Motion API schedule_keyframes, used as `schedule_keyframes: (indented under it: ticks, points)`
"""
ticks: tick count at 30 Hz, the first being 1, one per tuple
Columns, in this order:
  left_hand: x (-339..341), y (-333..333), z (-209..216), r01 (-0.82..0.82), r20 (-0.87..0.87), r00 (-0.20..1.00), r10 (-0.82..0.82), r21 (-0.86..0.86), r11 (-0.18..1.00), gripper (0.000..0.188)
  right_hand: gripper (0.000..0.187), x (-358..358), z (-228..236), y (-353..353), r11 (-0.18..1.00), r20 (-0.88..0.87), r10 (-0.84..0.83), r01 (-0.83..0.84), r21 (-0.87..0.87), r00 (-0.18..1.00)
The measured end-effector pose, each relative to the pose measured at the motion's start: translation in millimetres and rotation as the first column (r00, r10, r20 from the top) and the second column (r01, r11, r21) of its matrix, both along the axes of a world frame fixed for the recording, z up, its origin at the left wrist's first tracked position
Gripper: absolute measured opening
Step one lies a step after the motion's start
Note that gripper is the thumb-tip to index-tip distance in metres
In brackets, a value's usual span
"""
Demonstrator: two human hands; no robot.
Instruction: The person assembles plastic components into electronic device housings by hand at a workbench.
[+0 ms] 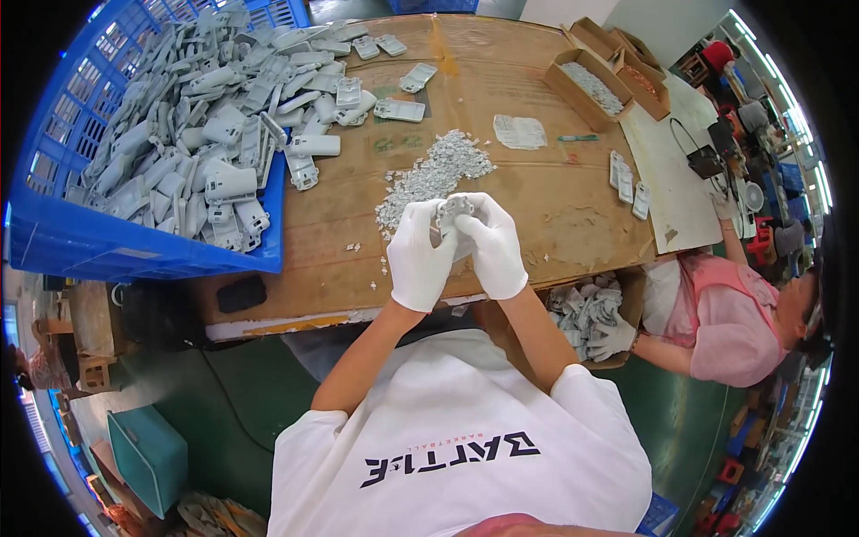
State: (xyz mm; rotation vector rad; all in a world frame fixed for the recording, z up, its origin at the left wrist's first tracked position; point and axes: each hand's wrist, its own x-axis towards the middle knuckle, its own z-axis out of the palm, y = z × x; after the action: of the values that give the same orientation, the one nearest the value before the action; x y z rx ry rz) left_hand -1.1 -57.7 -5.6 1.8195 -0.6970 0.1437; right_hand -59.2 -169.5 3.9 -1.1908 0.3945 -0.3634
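Note:
Both my hands wear white gloves and meet over the near middle of the table. My left hand [420, 255] and my right hand [490, 246] are closed on one grey plastic housing [456, 211], thumbs pressed on it; the fingers cover much of it. Just beyond my hands a pile of small white plastic pieces [438, 170] spreads over the cardboard, with a few strays near my left hand. To the left, a blue crate [125, 246] lies tipped toward the table, heaped with grey plastic housings [210, 134] that spill out onto the cardboard.
Cardboard [573, 219] covers the table. Farther right are a paper slip [519, 132], a teal pen-like tool [578, 138], several housings [621, 177] and a box of small parts [586, 85]. At my right, a co-worker's gloved hand [614, 340] reaches into a carton of housings [586, 309].

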Motion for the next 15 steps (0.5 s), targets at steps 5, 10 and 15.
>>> schedule_keyframes:
  ticks: [5,10,15]
  points:
    - [-4,14,4,-0.023,0.015,1.0,0.023,-0.043,0.999,0.032,0.02,5,2,16,0.999,-0.023,-0.017,0.016,-0.036,1.0]
    - [-2,24,3,-0.036,-0.06,0.998,0.033,-0.052,0.998,0.033,0.012,12,-4,22,1.0,0.002,0.023,-0.023,0.009,1.0]
    - [-6,35,10,-0.097,-0.107,0.99,0.093,-0.031,0.995,0.029,0.009,22,-6,15,0.983,0.006,0.172,-0.171,-0.071,0.985]
